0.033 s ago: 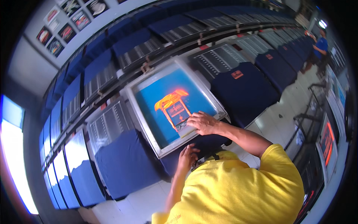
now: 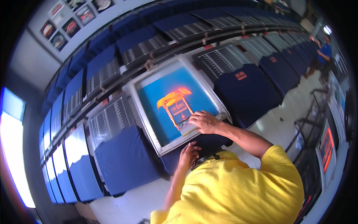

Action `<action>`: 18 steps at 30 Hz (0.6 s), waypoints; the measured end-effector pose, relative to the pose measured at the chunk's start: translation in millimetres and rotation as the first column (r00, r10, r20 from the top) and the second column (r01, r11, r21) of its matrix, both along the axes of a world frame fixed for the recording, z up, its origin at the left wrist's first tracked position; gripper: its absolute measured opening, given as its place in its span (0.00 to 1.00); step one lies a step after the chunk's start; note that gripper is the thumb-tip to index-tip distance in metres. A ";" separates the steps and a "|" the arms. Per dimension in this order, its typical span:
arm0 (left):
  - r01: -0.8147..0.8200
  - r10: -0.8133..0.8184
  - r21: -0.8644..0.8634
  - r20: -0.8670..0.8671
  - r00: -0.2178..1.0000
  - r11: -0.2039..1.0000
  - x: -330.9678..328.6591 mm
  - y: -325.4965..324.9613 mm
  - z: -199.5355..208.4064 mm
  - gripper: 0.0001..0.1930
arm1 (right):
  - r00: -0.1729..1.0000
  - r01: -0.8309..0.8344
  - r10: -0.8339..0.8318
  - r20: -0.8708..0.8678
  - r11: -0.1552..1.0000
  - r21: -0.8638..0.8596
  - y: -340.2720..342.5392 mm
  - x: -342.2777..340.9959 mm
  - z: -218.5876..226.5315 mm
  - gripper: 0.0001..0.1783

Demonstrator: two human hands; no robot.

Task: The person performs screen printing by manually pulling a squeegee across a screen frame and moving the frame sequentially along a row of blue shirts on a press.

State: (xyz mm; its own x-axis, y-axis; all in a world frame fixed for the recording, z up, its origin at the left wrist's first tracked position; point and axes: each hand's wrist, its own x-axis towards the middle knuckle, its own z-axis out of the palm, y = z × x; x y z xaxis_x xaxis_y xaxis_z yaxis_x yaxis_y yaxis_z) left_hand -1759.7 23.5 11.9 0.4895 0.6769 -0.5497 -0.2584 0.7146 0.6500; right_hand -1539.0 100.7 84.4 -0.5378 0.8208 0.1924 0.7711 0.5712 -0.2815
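A printing screen with a pale frame and blue mesh lies in front of me. Bright orange ink is heaped across the middle of the mesh, above an orange-edged design area. My right hand grips a squeegee that rests on the mesh near the screen's close edge; the fingers hide part of it. Just outside that edge, my left hand hovers with loosely bent fingers and nothing visible in it.
Dark blue shirts on flat boards flank the screen: one shirt at left, and one with a small orange print at right. Rows of similar boards run behind. Another screen stands at far right. A person in blue is farther off.
The whole view has shifted slightly. My right hand and the squeegee stay at almost the same place on the screen, and my left hand stays near the frame's close edge.
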 end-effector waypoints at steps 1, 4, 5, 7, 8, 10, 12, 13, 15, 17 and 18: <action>-0.011 0.015 -0.055 0.070 0.997 0.998 4.8 5.5 -3.6 0.25 | 0.999 0.015 -0.014 -0.041 1.000 0.021 2.1 -0.7 -1.3 0.25; -0.077 0.085 -0.083 0.100 0.991 0.994 8.0 14.9 -11.2 0.24 | 0.985 0.049 -0.035 -0.169 0.995 0.081 4.1 0.6 -3.1 0.22; -0.084 0.086 -0.040 0.053 0.995 0.996 9.2 15.9 -13.7 0.24 | 0.983 0.041 -0.029 -0.181 0.997 0.062 10.3 1.9 -1.0 0.22; -0.068 0.070 0.036 -0.053 0.996 0.997 12.6 15.6 -13.3 0.24 | 0.976 0.048 -0.044 -0.212 0.999 0.016 27.4 5.8 4.4 0.22; -0.096 0.101 0.047 -0.105 0.989 0.994 14.1 13.4 -10.6 0.23 | 0.970 0.052 -0.041 -0.239 0.998 0.043 37.3 5.9 8.4 0.21; -0.117 0.129 0.079 -0.174 0.976 0.990 18.8 9.0 -3.7 0.22 | 0.962 0.069 -0.065 -0.264 0.998 0.003 60.0 9.8 12.1 0.20; -0.141 0.165 0.119 -0.228 0.959 0.983 22.8 3.6 2.3 0.22 | 0.956 0.065 -0.053 -0.288 0.997 0.033 85.3 10.7 14.2 0.20; -0.150 0.183 0.146 -0.248 0.951 0.978 24.0 2.1 4.3 0.22 | 0.959 0.075 -0.067 -0.275 0.997 0.019 97.6 10.5 14.3 0.20; -0.156 0.212 0.209 -0.282 0.936 0.965 25.9 -0.3 7.7 0.21 | 0.964 0.097 -0.096 -0.249 0.995 -0.009 120.0 8.8 13.6 0.20; -0.136 0.223 0.281 -0.306 0.926 0.950 27.6 -3.0 9.7 0.21 | 0.965 0.101 -0.085 -0.248 0.993 0.052 140.9 10.0 3.9 0.18; -0.145 0.233 0.291 -0.298 0.926 0.946 27.7 -2.5 7.0 0.21 | 0.966 0.099 -0.075 -0.246 0.991 0.089 149.9 7.4 4.1 0.18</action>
